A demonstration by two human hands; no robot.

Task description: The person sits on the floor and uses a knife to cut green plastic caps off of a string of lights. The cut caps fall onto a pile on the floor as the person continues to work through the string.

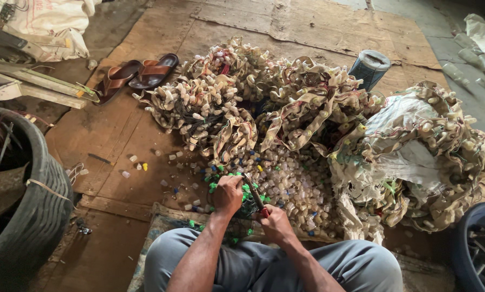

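Grey-trousered knees point(264, 265); left hand point(227, 194) clutches green-capped strip point(237, 186), right hand point(275, 221) grips red-handled cutter point(256, 199); translucent caps point(296, 184) heaped.

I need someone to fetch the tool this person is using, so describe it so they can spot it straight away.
Start at the big heap of tangled beige strips on the cardboard floor, then drop to the loose pile of small clear caps in front of the seated person. The tool rises from the right hand: slim, dark-bladed, with a red grip, unlike the green bits under the left hand.
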